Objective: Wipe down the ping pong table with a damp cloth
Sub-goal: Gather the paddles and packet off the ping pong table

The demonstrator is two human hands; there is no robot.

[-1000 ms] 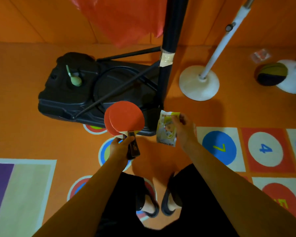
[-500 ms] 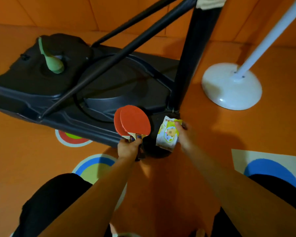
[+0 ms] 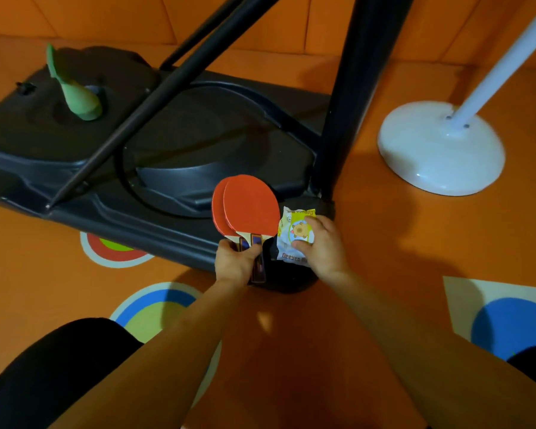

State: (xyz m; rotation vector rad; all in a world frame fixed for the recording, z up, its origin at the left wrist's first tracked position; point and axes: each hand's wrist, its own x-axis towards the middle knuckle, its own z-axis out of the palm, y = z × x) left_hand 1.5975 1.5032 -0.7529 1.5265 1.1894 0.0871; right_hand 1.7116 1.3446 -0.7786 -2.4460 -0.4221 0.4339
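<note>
Packet (image 3: pixel 294 235) (crumpled, printed) pinched in right hand (image 3: pixel 321 247), just right of left hand (image 3: pixel 234 263) gripping two paddles (image 3: pixel 248 209).

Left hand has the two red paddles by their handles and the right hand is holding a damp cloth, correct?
Not quite. In the head view the left hand does grip the two red paddles by their handles, but the right hand holds a printed wipe packet, not a cloth. No cloth shows.
</note>
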